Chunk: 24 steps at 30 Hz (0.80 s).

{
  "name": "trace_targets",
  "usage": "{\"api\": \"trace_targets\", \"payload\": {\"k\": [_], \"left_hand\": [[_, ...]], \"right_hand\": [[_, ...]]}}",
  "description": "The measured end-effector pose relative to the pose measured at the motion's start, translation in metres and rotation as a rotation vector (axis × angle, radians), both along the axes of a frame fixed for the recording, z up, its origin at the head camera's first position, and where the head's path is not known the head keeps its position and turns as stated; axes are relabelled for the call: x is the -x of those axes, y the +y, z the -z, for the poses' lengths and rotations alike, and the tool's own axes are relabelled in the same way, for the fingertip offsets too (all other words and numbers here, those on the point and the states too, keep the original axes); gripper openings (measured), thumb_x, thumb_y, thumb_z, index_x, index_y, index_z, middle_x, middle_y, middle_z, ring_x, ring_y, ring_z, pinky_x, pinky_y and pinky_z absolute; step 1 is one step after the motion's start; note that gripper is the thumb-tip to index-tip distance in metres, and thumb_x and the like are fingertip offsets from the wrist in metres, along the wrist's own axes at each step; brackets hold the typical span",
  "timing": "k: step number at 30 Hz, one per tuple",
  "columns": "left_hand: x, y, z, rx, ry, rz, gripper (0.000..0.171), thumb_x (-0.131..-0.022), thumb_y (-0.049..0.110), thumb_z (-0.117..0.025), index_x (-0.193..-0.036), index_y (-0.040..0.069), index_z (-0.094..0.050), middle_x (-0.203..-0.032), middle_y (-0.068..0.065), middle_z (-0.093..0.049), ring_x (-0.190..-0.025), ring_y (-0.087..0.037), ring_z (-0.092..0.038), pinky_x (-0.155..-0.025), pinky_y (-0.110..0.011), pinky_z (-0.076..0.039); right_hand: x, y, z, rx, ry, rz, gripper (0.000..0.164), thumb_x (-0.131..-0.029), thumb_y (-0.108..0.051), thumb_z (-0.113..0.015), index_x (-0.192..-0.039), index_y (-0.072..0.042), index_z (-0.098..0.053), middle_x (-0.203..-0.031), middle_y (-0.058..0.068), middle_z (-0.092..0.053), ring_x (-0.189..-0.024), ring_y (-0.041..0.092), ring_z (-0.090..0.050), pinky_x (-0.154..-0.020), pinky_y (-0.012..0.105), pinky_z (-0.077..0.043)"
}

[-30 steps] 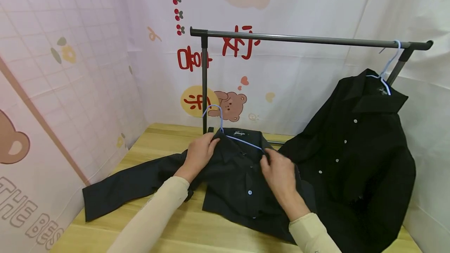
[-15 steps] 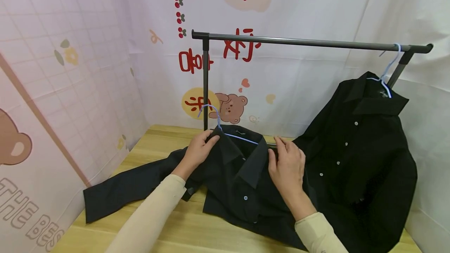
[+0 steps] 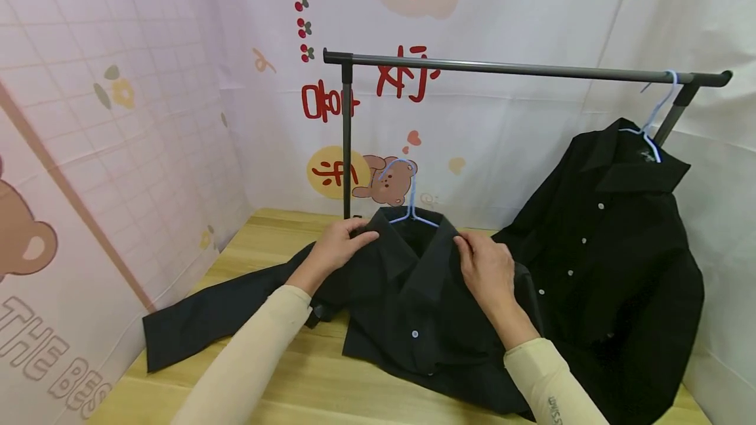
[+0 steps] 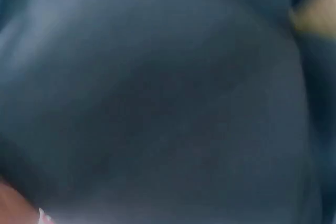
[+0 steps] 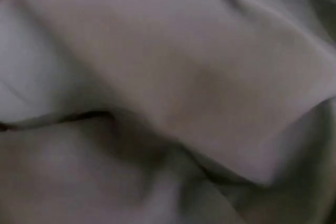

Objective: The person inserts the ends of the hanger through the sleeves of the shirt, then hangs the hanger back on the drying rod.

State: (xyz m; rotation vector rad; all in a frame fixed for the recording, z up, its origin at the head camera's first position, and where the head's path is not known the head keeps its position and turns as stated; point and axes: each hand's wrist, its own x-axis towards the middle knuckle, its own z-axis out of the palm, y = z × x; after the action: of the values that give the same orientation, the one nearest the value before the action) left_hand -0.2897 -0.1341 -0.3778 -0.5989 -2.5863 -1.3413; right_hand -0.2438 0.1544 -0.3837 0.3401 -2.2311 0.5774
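A black button-up shirt lies partly on the table, its collar raised between both hands and one sleeve stretched out to the left. Inside the collar sits a light blue hanger, hook upright above the neckline and turned left; its lower arms are hidden in the cloth. My left hand pinches the shirt at the shoulder beside the collar, thumb on top. On the opposite shoulder my right hand pinches the fabric between thumb and fingers. Blurred dark cloth fills the left wrist view, and folds of cloth fill the right wrist view.
A dark metal clothes rack stands at the back of the wooden table. At its right end a second black shirt hangs on another light blue hanger, close beside my right arm. A printed curtain encloses the back and left.
The hanger's hook has shifted right and stands centred in the collar. Both hands have spread the collar; the right hand let go near the collar edge and took hold at the shoulder.
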Motion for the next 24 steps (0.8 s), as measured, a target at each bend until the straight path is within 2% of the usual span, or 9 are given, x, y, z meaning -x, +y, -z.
{"api": "trace_targets", "payload": {"k": [3, 9, 11, 13, 16, 19, 21, 22, 24], "left_hand": [[0.006, -0.026, 0.000, 0.047, -0.001, -0.067, 0.027, -0.096, 0.028, -0.068, -0.116, 0.011, -0.072, -0.111, -0.007, -0.069, -0.097, -0.025, -0.062, -0.091, -0.044, -0.049], [0.012, -0.078, 0.002, -0.036, -0.063, -0.132, 0.026, -0.098, 0.030, -0.065, -0.103, 0.006, -0.071, -0.090, -0.009, -0.066, -0.078, -0.022, -0.058, -0.073, -0.034, -0.048], [0.013, -0.093, 0.001, -0.072, -0.050, -0.172, 0.029, -0.099, 0.032, -0.063, -0.101, 0.004, -0.071, -0.088, -0.009, -0.065, -0.076, -0.020, -0.057, -0.069, -0.028, -0.047], [0.014, -0.107, -0.002, -0.132, -0.004, -0.260, 0.033, -0.100, 0.034, -0.062, -0.103, 0.002, -0.072, -0.089, -0.011, -0.067, -0.078, -0.020, -0.057, -0.068, -0.026, -0.046], [0.015, -0.120, -0.005, -0.169, 0.120, -0.465, 0.036, -0.100, 0.035, -0.061, -0.108, 0.002, -0.073, -0.098, -0.013, -0.070, -0.087, -0.023, -0.059, -0.076, -0.029, -0.046], [0.016, -0.122, -0.003, -0.082, 0.220, -0.630, 0.032, -0.102, 0.029, -0.058, -0.113, 0.001, -0.071, -0.106, -0.018, -0.069, -0.097, -0.032, -0.061, -0.087, -0.042, -0.045], [0.015, -0.116, 0.001, 0.002, 0.264, -0.654, 0.031, -0.103, 0.022, -0.055, -0.121, -0.001, -0.067, -0.113, -0.021, -0.066, -0.104, -0.038, -0.059, -0.095, -0.051, -0.041], [0.015, -0.111, 0.003, 0.030, 0.289, -0.641, 0.031, -0.103, 0.019, -0.055, -0.125, -0.002, -0.064, -0.116, -0.022, -0.065, -0.108, -0.040, -0.057, -0.097, -0.053, -0.039], [0.015, -0.096, 0.004, 0.080, 0.350, -0.564, 0.036, -0.102, 0.017, -0.056, -0.132, -0.003, -0.059, -0.123, -0.023, -0.062, -0.116, -0.041, -0.053, -0.103, -0.055, -0.034]], "right_hand": [[0.006, 0.016, -0.003, 0.103, 0.026, 0.048, 0.017, -0.098, -0.017, -0.063, -0.101, -0.001, -0.070, -0.096, 0.017, -0.069, -0.083, 0.036, -0.064, -0.078, 0.051, -0.045], [0.009, 0.041, -0.008, 0.308, 0.002, 0.051, 0.024, -0.102, -0.019, -0.058, -0.104, 0.003, -0.068, -0.101, 0.020, -0.068, -0.088, 0.038, -0.062, -0.079, 0.051, -0.045], [0.009, 0.044, -0.010, 0.386, -0.002, 0.061, 0.026, -0.103, -0.020, -0.056, -0.105, 0.004, -0.067, -0.103, 0.021, -0.066, -0.090, 0.037, -0.061, -0.080, 0.049, -0.044], [0.009, 0.045, -0.012, 0.456, 0.014, 0.081, 0.028, -0.104, -0.021, -0.054, -0.105, 0.004, -0.066, -0.104, 0.021, -0.065, -0.092, 0.035, -0.060, -0.081, 0.046, -0.043], [0.010, 0.044, -0.012, 0.501, 0.024, 0.093, 0.031, -0.104, -0.024, -0.053, -0.105, 0.004, -0.066, -0.104, 0.019, -0.065, -0.091, 0.032, -0.059, -0.080, 0.043, -0.041], [0.010, 0.038, -0.006, 0.479, -0.004, 0.073, 0.031, -0.105, -0.025, -0.053, -0.107, 0.003, -0.066, -0.104, 0.018, -0.065, -0.091, 0.031, -0.060, -0.079, 0.042, -0.041], [0.009, 0.034, -0.001, 0.442, -0.025, 0.040, 0.028, -0.104, -0.023, -0.054, -0.107, 0.002, -0.066, -0.104, 0.018, -0.066, -0.091, 0.031, -0.060, -0.079, 0.043, -0.043], [0.009, 0.032, 0.002, 0.421, -0.028, 0.022, 0.026, -0.104, -0.021, -0.055, -0.107, 0.002, -0.066, -0.104, 0.018, -0.066, -0.090, 0.032, -0.061, -0.079, 0.044, -0.043], [0.009, 0.028, 0.007, 0.376, -0.030, -0.012, 0.022, -0.103, -0.018, -0.057, -0.105, 0.002, -0.066, -0.101, 0.018, -0.066, -0.088, 0.033, -0.061, -0.078, 0.045, -0.045]]}}
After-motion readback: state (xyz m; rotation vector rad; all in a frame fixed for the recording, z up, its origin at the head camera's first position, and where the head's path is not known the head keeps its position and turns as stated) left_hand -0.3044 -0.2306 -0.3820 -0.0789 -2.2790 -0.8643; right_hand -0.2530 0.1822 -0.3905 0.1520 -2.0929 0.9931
